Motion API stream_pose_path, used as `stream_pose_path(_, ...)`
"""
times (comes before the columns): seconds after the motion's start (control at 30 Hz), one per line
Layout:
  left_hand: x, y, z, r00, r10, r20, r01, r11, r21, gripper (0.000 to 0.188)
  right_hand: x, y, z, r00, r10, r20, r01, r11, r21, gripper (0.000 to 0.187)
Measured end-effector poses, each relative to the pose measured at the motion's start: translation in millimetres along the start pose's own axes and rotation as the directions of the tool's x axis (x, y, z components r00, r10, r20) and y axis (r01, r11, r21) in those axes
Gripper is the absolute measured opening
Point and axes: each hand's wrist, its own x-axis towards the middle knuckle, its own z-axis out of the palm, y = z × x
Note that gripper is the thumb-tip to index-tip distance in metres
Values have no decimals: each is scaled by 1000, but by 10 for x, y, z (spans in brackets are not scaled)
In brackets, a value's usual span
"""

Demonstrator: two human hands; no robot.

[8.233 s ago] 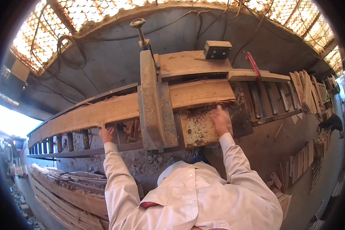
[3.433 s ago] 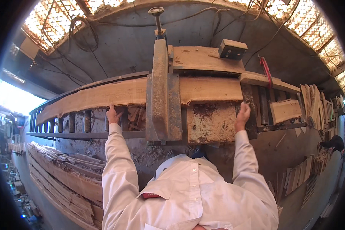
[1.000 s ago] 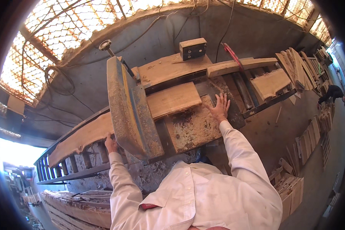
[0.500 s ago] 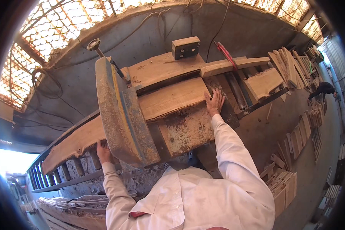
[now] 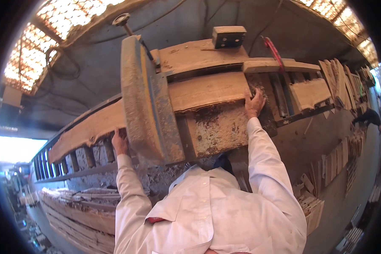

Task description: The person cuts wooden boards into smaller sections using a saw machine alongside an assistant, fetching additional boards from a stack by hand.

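A long wooden plank (image 5: 209, 91) with a rough bark edge lies along the machine bed. It passes behind the tall, sawdust-covered guard (image 5: 142, 106) of what looks like a band saw, and its other length (image 5: 89, 126) continues to the left. My left hand (image 5: 120, 143) is at the plank's near edge, just left of the guard, with fingers curled against it; some fingers are hidden. At the plank's right end, my right hand (image 5: 255, 103) rests with fingers apart, thumb side touching the end corner. Below the plank is a worn, sawdust-strewn metal table (image 5: 218, 131).
A roller bed (image 5: 88, 156) runs left; more rollers (image 5: 278, 95) lie right, beside a short board (image 5: 309, 93). A red-handled clamp (image 5: 273, 53) stands by the wooden fence (image 5: 279, 66). Rough timber (image 5: 78, 211) is stacked lower left. Another person (image 5: 367, 117) bends at far right.
My view has shifted, so the machine appears higher and farther right. Both hands stay at the plank, which shows no clear movement against the guard.
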Motion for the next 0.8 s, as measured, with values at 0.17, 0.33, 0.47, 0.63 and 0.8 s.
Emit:
stream_pose_path(0.17, -31, 73, -67, 973, -150, -173, 145, 989, -41, 43, -27, -112, -27, 999, 30, 25, -30, 1000, -1, 74)
stream_pose_path(0.33, -111, 167, 85, 944, -207, -257, 180, 976, -124, 41, -55, -146, -73, 998, 38, 51, -37, 999, -26, 72)
stream_pose_path(0.47, -178, 244, 230, 948, -219, -232, 177, 966, -188, 38, -44, -115, -99, 998, 41, 54, -38, 998, -47, 71)
stream_pose_path(0.63, -168, 305, 241, 935, -247, -254, 205, 962, -183, 35, -57, -174, -125, 995, 75, 72, -71, 996, -47, 71)
stream_pose_path(0.8, -93, 225, 145, 942, -237, -240, 204, 967, -152, 34, -53, -150, -96, 995, 73, 62, -70, 996, -54, 71)
